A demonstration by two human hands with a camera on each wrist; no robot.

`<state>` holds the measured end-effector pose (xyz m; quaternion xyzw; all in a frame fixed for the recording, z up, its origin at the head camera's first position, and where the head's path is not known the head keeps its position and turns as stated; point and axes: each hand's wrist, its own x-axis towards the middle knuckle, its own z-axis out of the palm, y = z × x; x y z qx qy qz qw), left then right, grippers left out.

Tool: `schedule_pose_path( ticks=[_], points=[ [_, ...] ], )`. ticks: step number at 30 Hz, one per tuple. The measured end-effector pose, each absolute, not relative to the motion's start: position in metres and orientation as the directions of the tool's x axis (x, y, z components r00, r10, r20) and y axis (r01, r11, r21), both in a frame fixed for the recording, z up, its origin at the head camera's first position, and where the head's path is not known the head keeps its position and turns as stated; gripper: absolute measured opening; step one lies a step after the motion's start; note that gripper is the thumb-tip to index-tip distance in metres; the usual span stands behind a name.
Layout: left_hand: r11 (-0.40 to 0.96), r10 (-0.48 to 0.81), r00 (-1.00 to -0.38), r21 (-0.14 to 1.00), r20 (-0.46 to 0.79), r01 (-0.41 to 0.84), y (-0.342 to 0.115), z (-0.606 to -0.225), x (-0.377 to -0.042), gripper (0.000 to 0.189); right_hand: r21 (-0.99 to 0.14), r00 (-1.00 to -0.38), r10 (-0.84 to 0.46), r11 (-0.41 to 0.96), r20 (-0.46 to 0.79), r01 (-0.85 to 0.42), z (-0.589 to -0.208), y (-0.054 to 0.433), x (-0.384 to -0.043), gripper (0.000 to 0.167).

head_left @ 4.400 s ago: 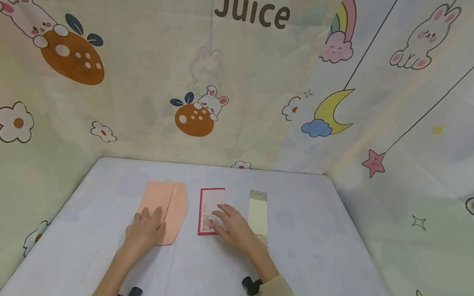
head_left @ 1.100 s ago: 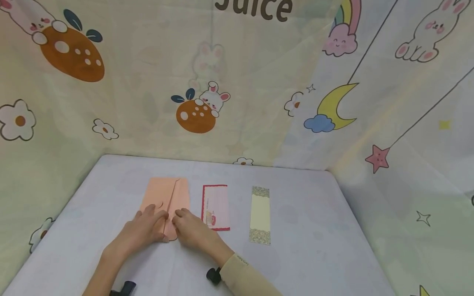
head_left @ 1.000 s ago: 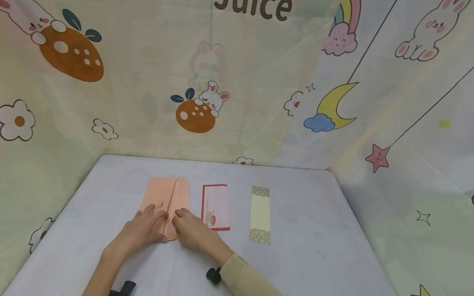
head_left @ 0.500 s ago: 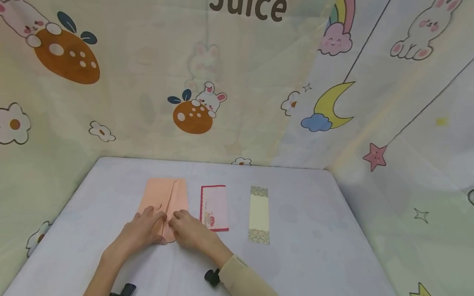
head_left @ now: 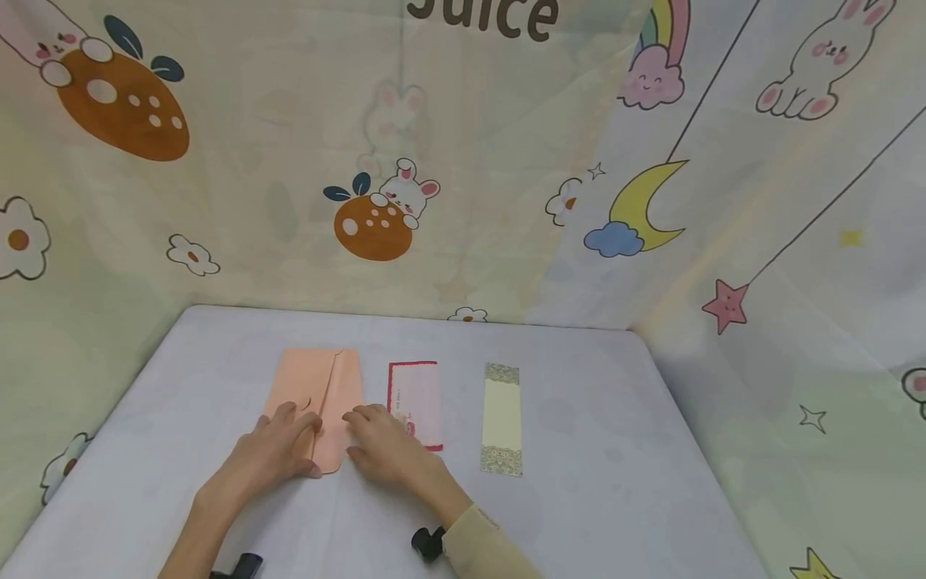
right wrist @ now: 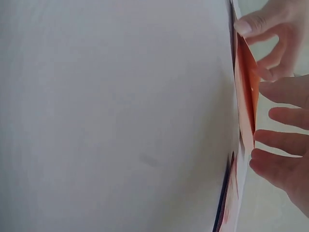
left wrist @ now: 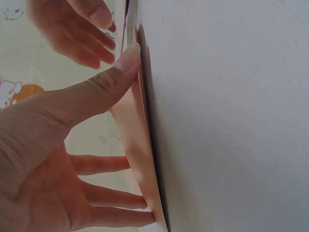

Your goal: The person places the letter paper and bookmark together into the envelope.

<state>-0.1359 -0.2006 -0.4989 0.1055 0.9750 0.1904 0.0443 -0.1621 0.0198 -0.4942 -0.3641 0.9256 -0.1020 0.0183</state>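
A peach envelope (head_left: pixel 300 374) lies on the left part of the table, its flap toward the right. My left hand (head_left: pixel 264 458) rests on it with fingers spread over the paper; in the left wrist view the thumb (left wrist: pixel 128 58) presses at the near edge. My right hand (head_left: pixel 391 446) is at the flap's right side with loosely straight fingers. In the right wrist view its fingertips (right wrist: pixel 260 137) are right at the flap's edge, and the envelope (right wrist: pixel 245 104) gapes a little, showing a deeper orange inside.
A pink card with a red border (head_left: pixel 419 394) lies right of the envelope, its lower left partly behind my right hand. Farther right is a cream paper strip (head_left: pixel 502 414) with patterned ends. The white table (head_left: pixel 615 482) meets printed cloth walls at its far edge.
My right hand went from over the pink card to the envelope's flap, where its fingertips were bunched; now they have spread and shifted slightly right. My left hand stays on the envelope.
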Motion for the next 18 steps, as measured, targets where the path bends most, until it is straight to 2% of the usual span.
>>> schedule_pose_path(
  ticks=[10, 18],
  points=[
    [0.904, 0.225, -0.973, 0.384, -0.046, 0.19, -0.2, -0.5, -0.136, 0.054, -0.204, -0.846, -0.529, 0.823, 0.065, -0.53, -0.498, 0.047, -0.168, 0.057],
    [0.911, 0.214, -0.974, 0.375, -0.069, 0.173, -0.2, -0.5, -0.138, 0.054, -0.182, -0.913, -0.407, 0.895, 0.039, -0.407, -0.499, 0.061, -0.171, 0.076]
  ],
)
